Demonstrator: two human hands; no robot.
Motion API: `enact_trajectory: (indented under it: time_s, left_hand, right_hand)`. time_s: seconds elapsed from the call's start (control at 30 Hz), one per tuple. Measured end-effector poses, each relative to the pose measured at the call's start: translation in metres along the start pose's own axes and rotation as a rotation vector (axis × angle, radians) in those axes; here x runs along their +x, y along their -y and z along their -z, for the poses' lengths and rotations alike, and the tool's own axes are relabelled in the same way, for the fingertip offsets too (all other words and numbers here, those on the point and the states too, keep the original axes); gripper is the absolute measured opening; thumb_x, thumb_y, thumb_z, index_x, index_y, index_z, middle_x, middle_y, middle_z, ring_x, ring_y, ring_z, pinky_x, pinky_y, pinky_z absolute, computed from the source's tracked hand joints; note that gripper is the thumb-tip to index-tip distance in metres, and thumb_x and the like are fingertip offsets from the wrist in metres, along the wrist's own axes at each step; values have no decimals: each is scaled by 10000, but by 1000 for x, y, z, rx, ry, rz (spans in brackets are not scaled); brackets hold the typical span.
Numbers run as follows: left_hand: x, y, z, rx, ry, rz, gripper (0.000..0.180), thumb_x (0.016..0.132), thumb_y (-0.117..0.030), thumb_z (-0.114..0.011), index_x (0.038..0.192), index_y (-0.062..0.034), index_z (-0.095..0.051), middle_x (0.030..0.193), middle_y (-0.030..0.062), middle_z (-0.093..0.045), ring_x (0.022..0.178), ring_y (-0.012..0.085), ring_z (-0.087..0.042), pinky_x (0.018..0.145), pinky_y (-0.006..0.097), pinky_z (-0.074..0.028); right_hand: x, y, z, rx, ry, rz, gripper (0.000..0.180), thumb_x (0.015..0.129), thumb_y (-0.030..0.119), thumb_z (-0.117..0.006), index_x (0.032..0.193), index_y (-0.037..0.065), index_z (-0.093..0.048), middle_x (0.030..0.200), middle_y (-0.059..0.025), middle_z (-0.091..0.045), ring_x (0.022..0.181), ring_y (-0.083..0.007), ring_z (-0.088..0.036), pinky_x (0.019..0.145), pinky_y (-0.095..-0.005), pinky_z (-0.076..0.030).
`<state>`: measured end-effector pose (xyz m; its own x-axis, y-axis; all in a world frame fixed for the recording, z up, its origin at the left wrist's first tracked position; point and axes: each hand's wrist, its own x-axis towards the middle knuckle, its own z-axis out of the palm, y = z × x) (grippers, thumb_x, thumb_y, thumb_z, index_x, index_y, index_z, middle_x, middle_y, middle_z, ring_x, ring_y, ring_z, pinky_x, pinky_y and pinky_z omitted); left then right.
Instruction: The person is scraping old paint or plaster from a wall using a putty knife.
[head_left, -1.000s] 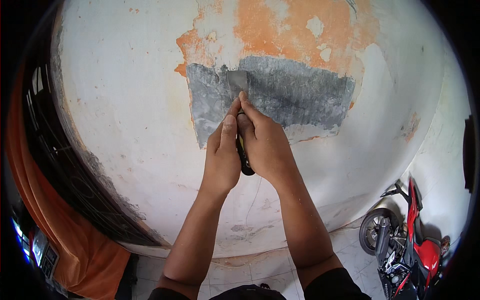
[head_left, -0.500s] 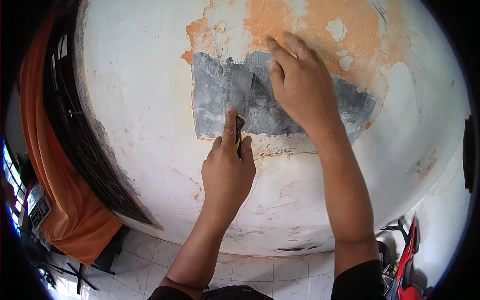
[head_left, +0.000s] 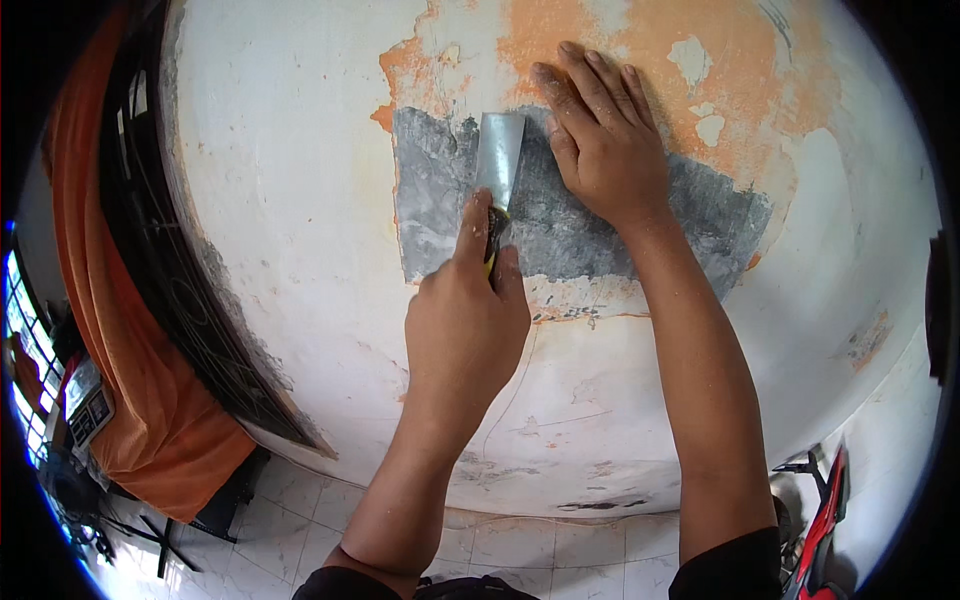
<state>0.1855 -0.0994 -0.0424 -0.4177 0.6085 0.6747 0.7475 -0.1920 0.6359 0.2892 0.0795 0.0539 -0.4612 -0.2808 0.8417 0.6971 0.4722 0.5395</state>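
Observation:
My left hand (head_left: pixel 465 310) is closed round the black and yellow handle of a putty knife (head_left: pixel 501 150), its index finger stretched along the tool. The shiny metal blade points up and lies over a grey bare patch (head_left: pixel 430 200) on the wall, its tip near the patch's upper edge. To the right, my right hand (head_left: pixel 610 150) rests with fingers stretched out against the wall, holding nothing. Its fingertips lie on orange old paint (head_left: pixel 740 85) above the grey patch, and its wrist crosses the patch.
White, flaking paint covers the rest of the wall (head_left: pixel 290 200). At left are a dark window grille (head_left: pixel 160 230) and a hanging orange cloth (head_left: pixel 120 370). Pale tiles (head_left: pixel 510 545) make up the floor below. A red and black object (head_left: pixel 822 525) stands at the lower right.
My left hand has moved the putty knife slightly up and right, and its blade now catches the light. My right hand has gone from raised, bent fingers to lying flat on the wall.

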Motion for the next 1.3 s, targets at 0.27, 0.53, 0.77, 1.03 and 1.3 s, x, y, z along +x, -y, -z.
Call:
enact_trajectory:
  time_s: [0.27,0.53,0.77,1.03,1.3]
  left_hand:
    - [-3,6,-9,126,-9,-74,563,1008,-187,-560,1528,-42,-401,748,222,-698,659,402,-720,562,478,-567]
    - [-3,8,-1,150,19,-140,579,1003,-189,-571,1522,-8,-390,729,231,-692,633,404,-715,551,467,-569]
    - [1,9,8,153,68,-140,576,998,-189,-566,1512,8,-395,738,240,-699,653,414,-717,566,480,-572]
    - [-6,7,7,136,82,-110,568,992,-195,-554,1499,19,-411,739,246,-700,668,430,-711,605,509,-574]
    - [-9,0,2,107,19,-79,543,986,-185,-553,1484,6,-454,747,242,-710,677,434,-713,647,504,-581]
  right_hand:
    - [1,1,3,6,9,-5,471,993,268,-554,1463,266,-571,1570,-28,-477,1444,-229,-447,1245,-463,-292]
    - [1,4,4,-1,15,-23,488,998,279,-542,1485,289,-543,1582,-12,-462,1441,-230,-450,1245,-455,-294]
    - [0,5,2,-19,0,-13,488,992,284,-544,1480,289,-549,1580,-13,-463,1442,-226,-449,1244,-451,-296]
    - [-1,5,4,53,10,-17,516,980,221,-546,1496,236,-538,1581,-55,-463,1445,-271,-448,1230,-482,-293]
    - [1,3,5,36,-3,2,500,974,238,-544,1475,234,-561,1571,-52,-474,1436,-262,-454,1228,-479,-303]
